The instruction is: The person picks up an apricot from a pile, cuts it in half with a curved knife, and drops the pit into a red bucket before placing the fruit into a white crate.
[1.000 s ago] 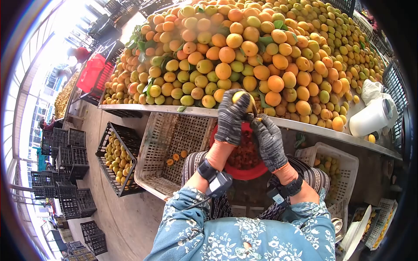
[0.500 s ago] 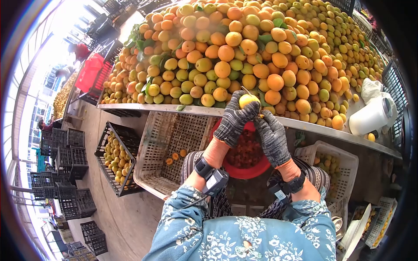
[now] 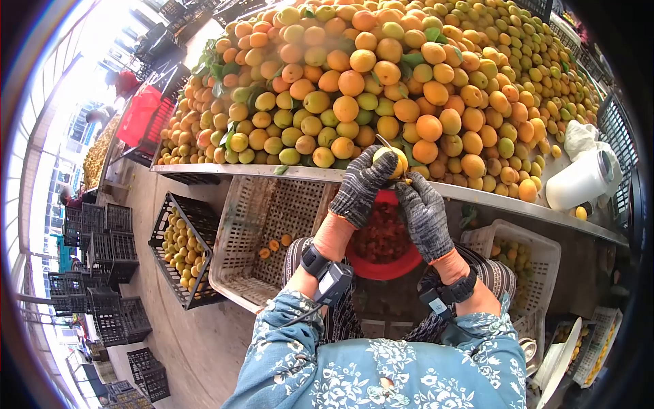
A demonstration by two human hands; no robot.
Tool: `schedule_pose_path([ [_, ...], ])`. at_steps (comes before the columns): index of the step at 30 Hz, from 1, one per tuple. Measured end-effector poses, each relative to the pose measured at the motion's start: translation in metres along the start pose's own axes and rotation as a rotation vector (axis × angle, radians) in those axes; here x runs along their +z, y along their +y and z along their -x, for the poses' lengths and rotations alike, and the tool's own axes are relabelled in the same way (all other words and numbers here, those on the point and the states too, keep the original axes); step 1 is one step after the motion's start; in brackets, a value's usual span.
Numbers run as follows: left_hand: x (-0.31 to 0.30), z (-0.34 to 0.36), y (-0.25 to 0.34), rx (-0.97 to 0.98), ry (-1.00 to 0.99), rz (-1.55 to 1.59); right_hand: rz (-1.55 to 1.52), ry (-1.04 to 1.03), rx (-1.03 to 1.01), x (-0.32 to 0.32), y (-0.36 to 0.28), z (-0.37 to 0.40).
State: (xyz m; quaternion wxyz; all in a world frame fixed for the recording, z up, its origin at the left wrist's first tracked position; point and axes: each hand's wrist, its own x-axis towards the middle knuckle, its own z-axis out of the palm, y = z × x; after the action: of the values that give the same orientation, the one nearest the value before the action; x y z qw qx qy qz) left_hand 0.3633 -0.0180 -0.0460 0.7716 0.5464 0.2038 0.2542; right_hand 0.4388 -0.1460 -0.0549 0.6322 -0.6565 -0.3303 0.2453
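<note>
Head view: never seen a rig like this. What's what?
No robot here: a person works with two gloved hands, and every picture comes from one camera worn on their head, looking forward and down. The left hand holds a yellow fruit; the right hand has its fingertips close against it, though what they grip is too small to tell. Ahead, a metal-edged table bears a big heap of yellow-orange fruit and a white container. Below the hands sits a red tub.
</note>
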Motion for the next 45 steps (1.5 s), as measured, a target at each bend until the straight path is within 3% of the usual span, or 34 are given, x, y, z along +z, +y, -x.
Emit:
schedule_pose_path([
  [5,0.01,0.003,0.004,0.087,0.038,0.04,-0.001,-0.04,0.058,-0.002,-0.009,0.002],
  [8,0.007,0.002,-0.002,0.198,0.187,-0.186,0.093,0.008,0.004,0.0,-0.001,0.006],
  [10,-0.001,-0.005,-0.004,0.03,0.263,0.207,0.13,-0.021,-0.033,0.003,0.001,0.009],
  [11,-0.005,-0.01,-0.012,0.029,0.262,0.206,0.129,-0.02,-0.032,0.003,0.001,0.008],
  [14,-0.009,-0.013,-0.031,0.022,0.262,0.114,0.224,-0.001,-0.021,0.003,0.0,0.004],
  [16,0.006,-0.003,-0.016,0.209,0.213,-0.339,0.145,0.034,-0.028,0.005,-0.002,0.003],
  [17,0.007,-0.002,-0.009,0.209,0.212,-0.338,0.146,0.035,-0.028,0.004,-0.002,0.002],
  [19,0.005,-0.001,0.003,-0.051,0.111,-0.112,0.117,-0.002,-0.009,0.001,-0.003,0.0],
  [23,0.01,-0.001,0.008,0.006,0.11,-0.034,0.039,-0.051,0.054,-0.002,-0.009,0.003],
  [25,0.01,0.001,0.01,-0.077,0.197,0.125,0.07,-0.016,-0.013,0.001,-0.004,0.008],
  [29,-0.005,-0.011,-0.021,0.067,0.249,0.077,0.069,-0.011,0.027,0.007,-0.002,0.009],
  [35,0.009,-0.006,-0.006,-0.018,0.205,-0.039,0.253,0.014,-0.014,0.003,-0.003,0.003],
  [40,0.017,0.002,-0.002,-0.037,0.212,-0.052,0.697,-0.029,-0.077,0.004,-0.013,0.004],
  [44,0.017,0.003,-0.007,-0.002,0.223,0.054,0.523,0.01,-0.095,0.011,-0.009,0.005],
  [45,0.015,0.003,-0.011,-0.001,0.224,0.053,0.261,0.011,-0.049,0.014,0.0,0.005],
])
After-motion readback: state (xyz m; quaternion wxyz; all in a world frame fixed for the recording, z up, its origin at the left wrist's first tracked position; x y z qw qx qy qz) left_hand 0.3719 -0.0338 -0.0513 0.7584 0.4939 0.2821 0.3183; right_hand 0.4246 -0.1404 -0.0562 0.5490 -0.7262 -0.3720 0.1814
